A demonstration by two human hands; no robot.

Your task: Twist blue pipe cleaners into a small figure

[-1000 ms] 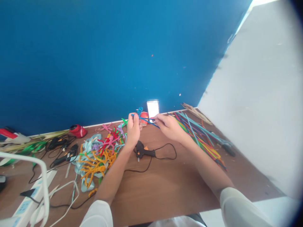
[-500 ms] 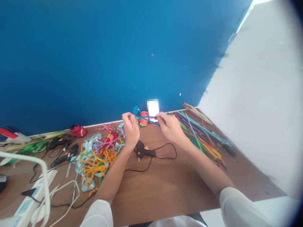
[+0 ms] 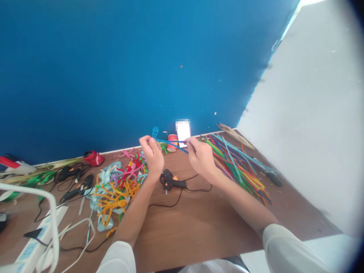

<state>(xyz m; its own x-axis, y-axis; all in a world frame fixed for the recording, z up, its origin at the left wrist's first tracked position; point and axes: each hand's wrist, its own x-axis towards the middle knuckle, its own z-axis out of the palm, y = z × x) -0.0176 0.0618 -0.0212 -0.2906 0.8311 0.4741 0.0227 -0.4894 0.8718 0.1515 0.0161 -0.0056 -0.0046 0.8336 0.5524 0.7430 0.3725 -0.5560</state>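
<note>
Stretched between my two hands is a blue pipe cleaner (image 3: 172, 141), its two strands running side by side and spreading slightly toward the right. My left hand (image 3: 152, 153) is closed around its left part, and a twisted blue loop (image 3: 155, 131) sticks up above the fingers. With thumb and fingertips, my right hand (image 3: 201, 154) pinches the strands at their right. Both hands are raised over the table's far half. Behind the strands stand a red paper cup (image 3: 172, 143) and a bright phone (image 3: 183, 132). Below lies a black glue gun (image 3: 174, 183) with its cord.
Left of my arm is a heap of bent pipe-cleaner figures (image 3: 119, 197) on pale blue ribbon. Loose pipe cleaners (image 3: 241, 167) lie right. Two more glue guns (image 3: 79, 187), a red roll (image 3: 93, 158) and a white power strip (image 3: 42, 235) sit left. A blue wall (image 3: 127, 76) rises behind.
My left hand has moved a little left with the blue loop, and my right hand slightly left too. The span of strands between them is longer.
</note>
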